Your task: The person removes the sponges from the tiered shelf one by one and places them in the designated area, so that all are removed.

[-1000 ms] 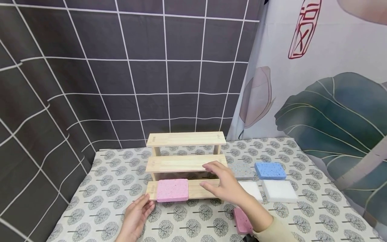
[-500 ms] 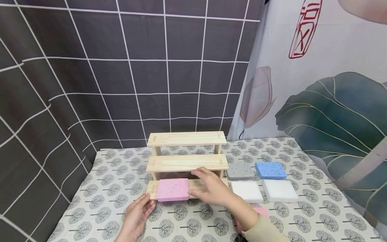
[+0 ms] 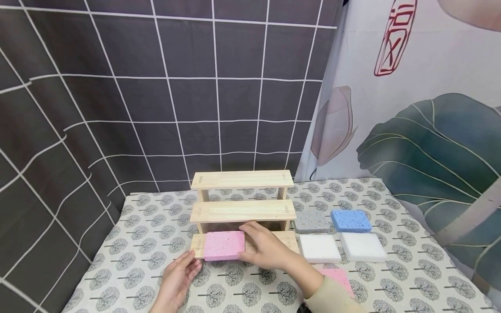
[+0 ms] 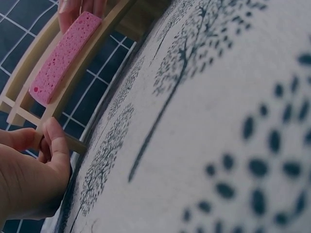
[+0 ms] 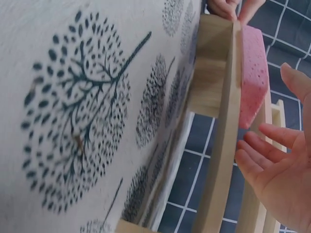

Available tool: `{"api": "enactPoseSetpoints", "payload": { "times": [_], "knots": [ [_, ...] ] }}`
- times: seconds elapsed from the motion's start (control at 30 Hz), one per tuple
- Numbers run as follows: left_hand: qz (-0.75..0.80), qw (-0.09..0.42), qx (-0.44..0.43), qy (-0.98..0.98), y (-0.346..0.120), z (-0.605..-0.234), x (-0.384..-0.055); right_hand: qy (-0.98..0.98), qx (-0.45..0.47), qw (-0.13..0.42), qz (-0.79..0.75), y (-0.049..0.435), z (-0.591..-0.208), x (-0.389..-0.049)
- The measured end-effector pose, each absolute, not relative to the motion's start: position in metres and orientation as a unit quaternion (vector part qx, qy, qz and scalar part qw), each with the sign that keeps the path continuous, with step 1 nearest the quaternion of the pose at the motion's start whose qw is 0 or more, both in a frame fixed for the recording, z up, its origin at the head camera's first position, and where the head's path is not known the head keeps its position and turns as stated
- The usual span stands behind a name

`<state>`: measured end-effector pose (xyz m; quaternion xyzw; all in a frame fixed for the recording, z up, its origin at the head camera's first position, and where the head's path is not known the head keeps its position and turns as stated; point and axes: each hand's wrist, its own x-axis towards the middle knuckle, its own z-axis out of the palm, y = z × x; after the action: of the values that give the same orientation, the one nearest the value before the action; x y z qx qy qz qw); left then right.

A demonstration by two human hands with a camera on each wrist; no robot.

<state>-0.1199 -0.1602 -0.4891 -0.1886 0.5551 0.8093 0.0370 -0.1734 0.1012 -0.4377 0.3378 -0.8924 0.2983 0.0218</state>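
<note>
A three-tier wooden shelf (image 3: pixel 242 211) stands on the cloth. On its lowest tier, left of the middle, lies a pink sponge (image 3: pixel 224 245), flat. My left hand (image 3: pixel 177 278) pinches the left end of that tier between thumb and fingers; the left wrist view shows the grip at the wooden corner (image 4: pixel 51 114). At the sponge's right edge is my right hand (image 3: pixel 270 248), its thumb and fingers spread and relaxed. In the right wrist view the fingertips (image 5: pixel 265 127) are right by the sponge's end; whether they touch it, I cannot tell.
Right of the shelf lie a grey sponge (image 3: pixel 312 221), a blue sponge (image 3: pixel 350 221) and two white sponges (image 3: pixel 318 248). Another pink sponge (image 3: pixel 337 278) is partly hidden behind my right forearm. A dark grid-patterned curtain (image 3: pixel 188 100) hangs behind the tree-print cloth (image 3: pixel 133 261).
My right hand has moved left along the lowest tier up to the pink sponge's right edge. My left hand keeps its hold on the shelf, and the sponge looks unmoved.
</note>
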Motion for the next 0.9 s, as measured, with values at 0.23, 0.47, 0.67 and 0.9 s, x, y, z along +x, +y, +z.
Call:
{"api": "enactPoseSetpoints", "payload": {
  "times": [0.23,0.47,0.67,0.9],
  "knots": [
    [0.807,0.036,-0.185,0.559,-0.161,-0.492,-0.119,-0.902,0.328,0.016,0.279,0.094,-0.444,-0.176],
    [0.808,0.035,-0.184,0.559,-0.161,-0.491,-0.119,-0.921,0.306,0.022,0.24,0.085,-0.445,-0.174],
    [0.808,0.035,-0.182,0.56,-0.16,-0.492,-0.119,-0.928,0.308,0.035,0.206,0.079,-0.445,-0.173],
    [0.805,0.033,-0.184,0.564,-0.16,-0.49,-0.119,-0.924,0.315,0.045,0.21,0.081,-0.442,-0.171]
  ]
}}
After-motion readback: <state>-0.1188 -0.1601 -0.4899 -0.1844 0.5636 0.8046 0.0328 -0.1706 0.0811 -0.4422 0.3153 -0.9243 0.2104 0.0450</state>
